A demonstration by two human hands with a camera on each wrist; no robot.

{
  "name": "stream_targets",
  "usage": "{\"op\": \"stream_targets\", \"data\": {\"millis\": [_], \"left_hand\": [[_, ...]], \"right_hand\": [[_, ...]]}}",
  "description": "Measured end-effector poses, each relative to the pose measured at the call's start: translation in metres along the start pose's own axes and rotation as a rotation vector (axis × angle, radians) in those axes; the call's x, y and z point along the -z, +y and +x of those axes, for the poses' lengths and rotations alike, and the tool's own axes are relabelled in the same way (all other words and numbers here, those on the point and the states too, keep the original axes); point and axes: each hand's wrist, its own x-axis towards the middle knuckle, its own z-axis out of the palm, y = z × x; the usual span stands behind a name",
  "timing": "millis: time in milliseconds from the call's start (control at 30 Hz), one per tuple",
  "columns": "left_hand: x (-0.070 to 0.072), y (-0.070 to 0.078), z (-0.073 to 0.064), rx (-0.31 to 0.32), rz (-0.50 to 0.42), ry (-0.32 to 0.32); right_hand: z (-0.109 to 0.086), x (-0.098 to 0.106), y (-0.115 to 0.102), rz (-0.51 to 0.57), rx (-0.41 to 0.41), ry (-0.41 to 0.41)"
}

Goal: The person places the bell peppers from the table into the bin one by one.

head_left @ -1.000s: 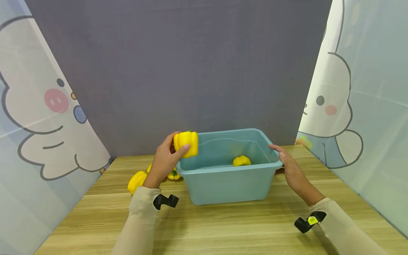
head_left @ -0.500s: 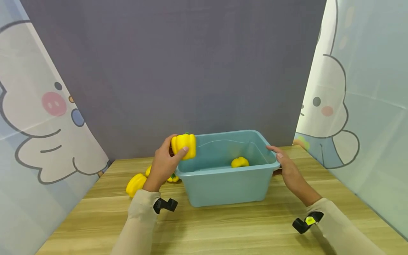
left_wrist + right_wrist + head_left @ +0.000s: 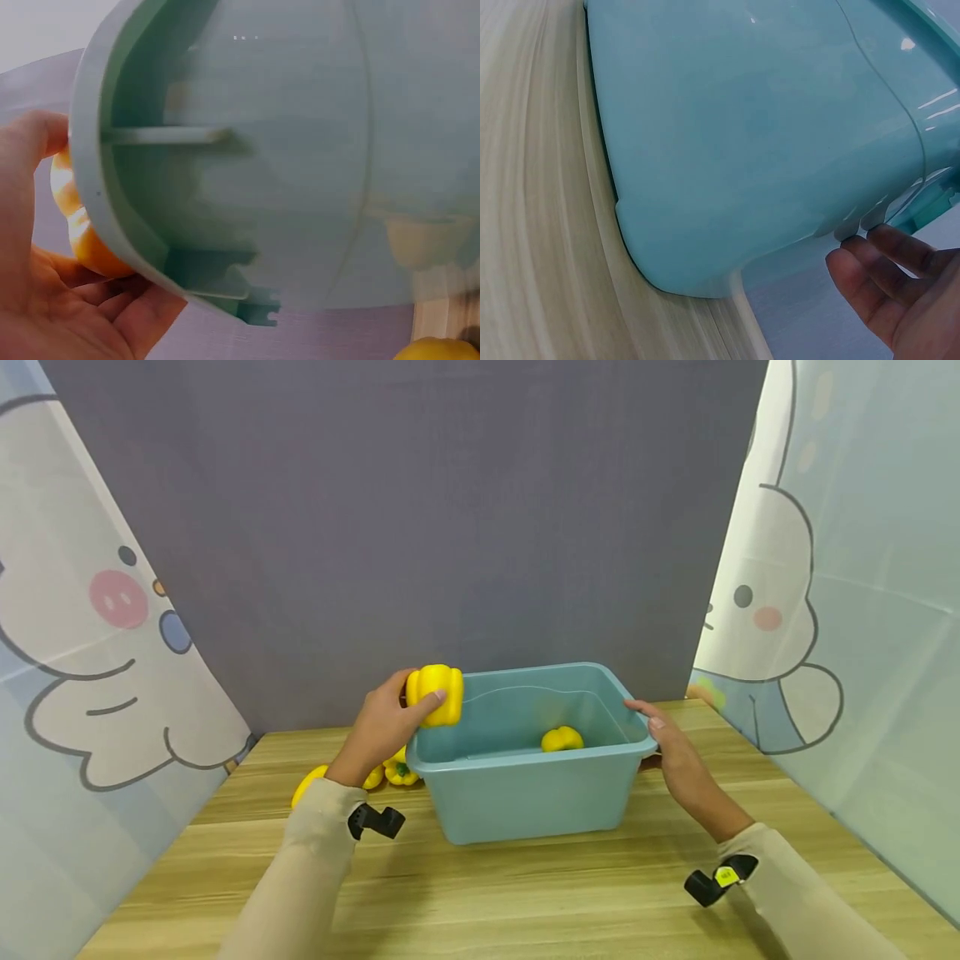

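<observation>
My left hand (image 3: 382, 722) grips a yellow bell pepper (image 3: 435, 695), thumb across its near side, over the left end of a blue-green plastic bin (image 3: 532, 797). In the left wrist view the bin's rim (image 3: 88, 165) hides much of that bell pepper (image 3: 94, 247). Inside the bin lies another yellow bell pepper (image 3: 562, 739). At the bin's right end my right hand (image 3: 678, 752) holds the rim, thumb and index finger on top and other fingers below. The right wrist view shows its curled fingertips (image 3: 847, 262) against the bin's outer wall.
Several yellow bell peppers (image 3: 401, 768) lie on the wooden table (image 3: 480, 893) left of the bin, partly behind my left forearm. A grey panel (image 3: 420, 510) stands behind, with cartoon-printed curtains (image 3: 862, 610) at both sides.
My left hand has risen slightly and turned the bell pepper, so its green stem no longer shows. The right hand keeps its place on the rim. The head view has shifted a little.
</observation>
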Motion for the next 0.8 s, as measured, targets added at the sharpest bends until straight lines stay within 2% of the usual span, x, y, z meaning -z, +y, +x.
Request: {"op": "stream_targets", "data": {"millis": [400, 600, 800], "left_hand": [[0.002, 0.004, 0.008, -0.007, 0.047, -0.023], [0.007, 0.008, 0.013, -0.032, 0.035, -0.078], [0.011, 0.010, 0.022, -0.012, 0.011, -0.150]], "right_hand": [[0.000, 0.001, 0.002, 0.013, 0.012, 0.010], [0.000, 0.000, 0.003, 0.000, 0.010, 0.009], [0.000, -0.001, 0.001, 0.007, 0.004, 0.017]]}}
